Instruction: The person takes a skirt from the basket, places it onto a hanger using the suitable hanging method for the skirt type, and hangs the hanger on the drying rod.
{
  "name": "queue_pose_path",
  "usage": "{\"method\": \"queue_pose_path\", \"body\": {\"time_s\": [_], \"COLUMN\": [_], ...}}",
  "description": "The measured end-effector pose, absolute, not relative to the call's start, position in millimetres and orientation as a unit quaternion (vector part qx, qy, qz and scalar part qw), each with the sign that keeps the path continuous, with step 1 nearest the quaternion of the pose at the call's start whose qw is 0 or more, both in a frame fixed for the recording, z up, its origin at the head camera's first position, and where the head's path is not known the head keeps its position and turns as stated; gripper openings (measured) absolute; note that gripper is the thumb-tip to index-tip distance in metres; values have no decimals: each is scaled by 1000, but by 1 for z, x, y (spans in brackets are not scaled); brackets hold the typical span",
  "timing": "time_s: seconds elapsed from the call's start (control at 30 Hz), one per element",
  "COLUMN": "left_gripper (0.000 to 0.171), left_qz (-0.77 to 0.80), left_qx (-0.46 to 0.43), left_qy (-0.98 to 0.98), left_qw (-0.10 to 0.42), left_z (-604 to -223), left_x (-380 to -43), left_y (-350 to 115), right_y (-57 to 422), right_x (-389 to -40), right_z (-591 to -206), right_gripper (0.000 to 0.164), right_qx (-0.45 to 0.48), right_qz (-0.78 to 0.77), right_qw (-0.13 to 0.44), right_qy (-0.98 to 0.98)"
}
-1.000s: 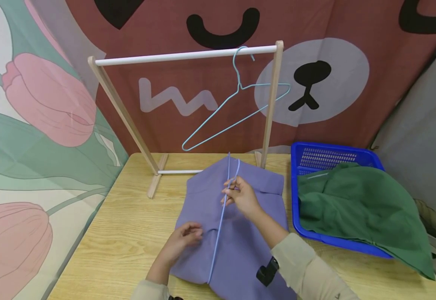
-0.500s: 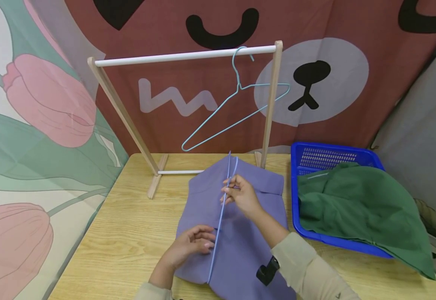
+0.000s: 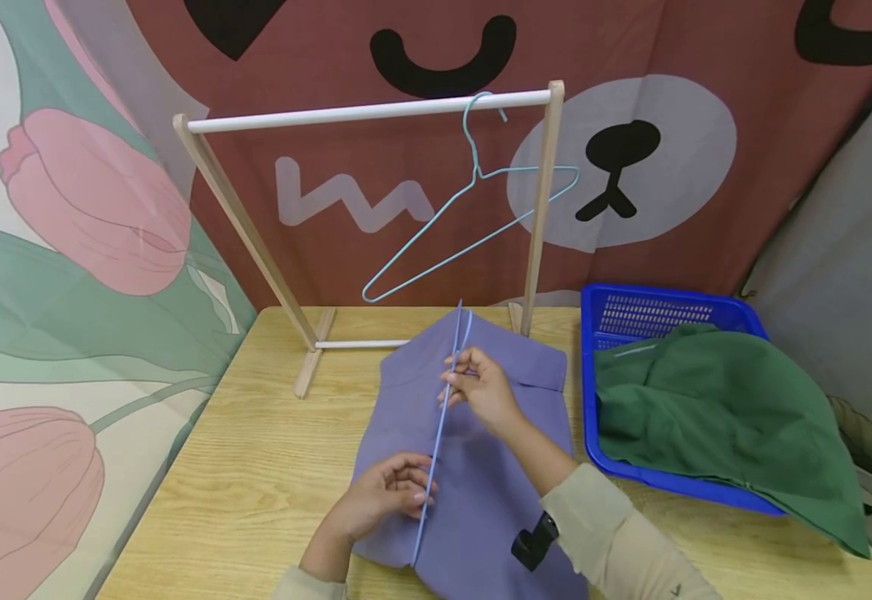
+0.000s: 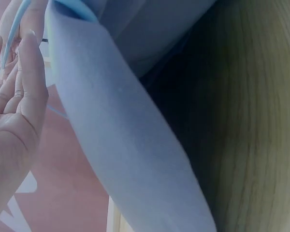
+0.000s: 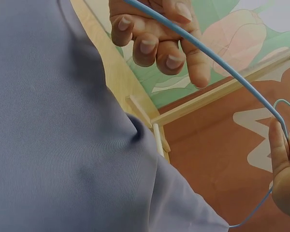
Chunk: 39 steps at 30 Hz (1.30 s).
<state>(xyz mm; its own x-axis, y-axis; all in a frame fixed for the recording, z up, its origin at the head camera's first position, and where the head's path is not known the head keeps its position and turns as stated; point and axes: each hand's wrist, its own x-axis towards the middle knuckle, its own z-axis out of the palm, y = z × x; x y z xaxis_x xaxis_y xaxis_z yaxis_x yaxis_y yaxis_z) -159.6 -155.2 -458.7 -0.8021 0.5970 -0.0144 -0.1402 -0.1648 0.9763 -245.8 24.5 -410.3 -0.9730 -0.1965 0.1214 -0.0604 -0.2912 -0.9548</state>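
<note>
A purple garment (image 3: 503, 467) lies spread on the wooden table (image 3: 256, 450), its far end at the foot of a rack. Over its middle stands a thin blue clothes hanger (image 3: 433, 467), seen nearly edge-on from above. My right hand (image 3: 481, 392) pinches this hanger toward its far part, thumb against fingertips. My left hand (image 3: 387, 496) is beside the lower length of wire, fingers loosely bent, fingertips right at the wire. In the right wrist view the hanger wire crosses in front of the left fingers (image 5: 171, 58). The left wrist view shows a pale fold of the garment (image 4: 116, 116) close to the camera.
A wooden rack with a white rail (image 3: 316, 115) stands at the back. Another light blue hanger (image 3: 436, 218) hangs from it at the right. On the right, a blue plastic basket (image 3: 589, 392) holds a green garment (image 3: 714, 417) that drapes over its front rim.
My left hand has moved right and slightly down to the hanger wire. The right hand keeps its pinch while the hanger's far part has shifted slightly left. The rack and basket stay put.
</note>
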Motion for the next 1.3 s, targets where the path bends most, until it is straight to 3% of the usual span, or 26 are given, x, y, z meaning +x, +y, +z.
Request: {"method": "queue_pose_path", "body": {"time_s": [0.03, 0.3, 0.43, 0.53, 0.93, 1.1, 1.3], "left_gripper": [46, 48, 45, 45, 44, 45, 43], "left_qz": [740, 746, 745, 749, 752, 750, 751], "left_qx": [195, 221, 227, 230, 243, 245, 240], "left_qy": [593, 577, 577, 571, 562, 572, 577], "left_qw": [249, 248, 247, 247, 242, 224, 212], "left_z": [-458, -457, -456, -455, -449, -451, -455], "left_x": [-160, -159, -159, -158, -156, -155, -153], "left_y": [-155, -153, -152, -151, -148, -147, -148], "right_y": [25, 24, 26, 27, 23, 22, 23], "right_x": [-255, -259, -282, -279, -242, -246, -266], "right_z": [-426, -431, -472, -470, -400, -409, -450], "right_gripper": [8, 12, 12, 9, 12, 18, 24], "right_qx": [-127, -171, -208, -206, -124, -146, -215], "right_qz": [-800, -803, -803, -802, -807, -801, -803], "right_qw": [38, 19, 16, 16, 37, 17, 1], "right_qy": [585, 571, 559, 561, 576, 580, 555]}}
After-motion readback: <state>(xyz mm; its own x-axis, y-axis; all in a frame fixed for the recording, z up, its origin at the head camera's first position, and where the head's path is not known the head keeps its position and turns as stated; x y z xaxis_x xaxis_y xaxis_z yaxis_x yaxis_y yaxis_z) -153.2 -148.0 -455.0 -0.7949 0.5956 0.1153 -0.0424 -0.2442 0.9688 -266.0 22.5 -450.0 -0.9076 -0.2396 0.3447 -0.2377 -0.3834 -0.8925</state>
